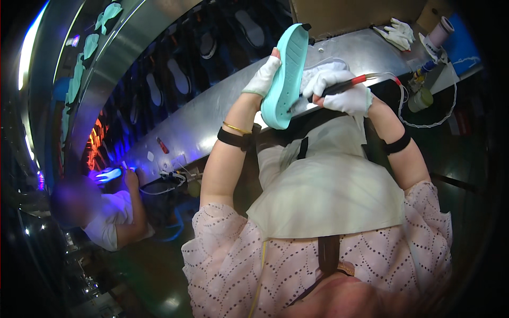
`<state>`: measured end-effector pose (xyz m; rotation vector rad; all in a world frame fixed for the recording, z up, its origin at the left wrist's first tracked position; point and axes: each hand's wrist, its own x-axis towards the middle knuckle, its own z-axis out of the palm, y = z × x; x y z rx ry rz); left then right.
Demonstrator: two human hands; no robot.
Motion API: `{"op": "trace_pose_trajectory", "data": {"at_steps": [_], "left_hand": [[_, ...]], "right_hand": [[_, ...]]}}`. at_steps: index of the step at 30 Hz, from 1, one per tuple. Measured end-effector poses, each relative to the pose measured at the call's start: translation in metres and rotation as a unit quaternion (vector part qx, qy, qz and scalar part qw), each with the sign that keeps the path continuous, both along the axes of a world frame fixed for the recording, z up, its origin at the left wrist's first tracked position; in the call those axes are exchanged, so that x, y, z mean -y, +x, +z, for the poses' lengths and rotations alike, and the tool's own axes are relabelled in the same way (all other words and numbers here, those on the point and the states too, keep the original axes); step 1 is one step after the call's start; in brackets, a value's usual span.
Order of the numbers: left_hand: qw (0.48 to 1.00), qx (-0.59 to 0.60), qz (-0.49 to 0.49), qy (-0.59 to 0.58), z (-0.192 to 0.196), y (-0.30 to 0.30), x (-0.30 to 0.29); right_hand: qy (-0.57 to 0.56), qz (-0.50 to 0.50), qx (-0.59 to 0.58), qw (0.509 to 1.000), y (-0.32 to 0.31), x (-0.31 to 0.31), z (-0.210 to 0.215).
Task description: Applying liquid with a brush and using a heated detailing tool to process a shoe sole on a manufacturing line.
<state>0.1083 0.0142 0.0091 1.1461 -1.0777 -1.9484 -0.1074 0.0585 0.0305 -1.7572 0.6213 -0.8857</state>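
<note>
A turquoise foam shoe sole [289, 69] stands tilted on its end above the metal ledge, its inner face turned toward the right. My left hand [263, 77], in a white fingerless glove, grips it along the left edge with the thumb up. My right hand [347, 98], gloved the same way, is closed round a dark-handled brush [342, 86] with a red band and a clear hose. The brush's tip meets the lower end of the sole, near its inner face. Behind my right hand, a pale grey shoe piece [323, 68] lies on the ledge, partly hidden.
Beyond the metal ledge [212, 114], several soles and shoe pieces lie on a dark conveyor. White gloves [397, 34], a spool [441, 31] and a valve fitting with a looping hose [421, 98] sit at right. A co-worker [114, 212] works at far left under blue light.
</note>
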Motion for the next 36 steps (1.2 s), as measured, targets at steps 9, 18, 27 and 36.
{"op": "trace_pose_trajectory", "data": {"at_steps": [9,18,27,36], "left_hand": [[0.993,0.006,0.085,-0.078,0.015,0.017,-0.003],[0.909,-0.358,0.144,0.154,-0.002,0.022,-0.033],[0.865,-0.481,0.087,0.113,-0.037,-0.049,-0.065],[0.921,-0.348,0.160,0.075,-0.042,-0.049,-0.062]], "right_hand": [[-0.125,-0.005,-0.015,0.992,-0.015,0.013,0.009],[0.148,-0.126,0.147,0.970,-0.010,-0.006,0.020],[0.048,-0.271,0.197,0.941,0.014,0.025,-0.014],[0.085,-0.192,0.082,0.974,0.006,0.003,-0.010]]}}
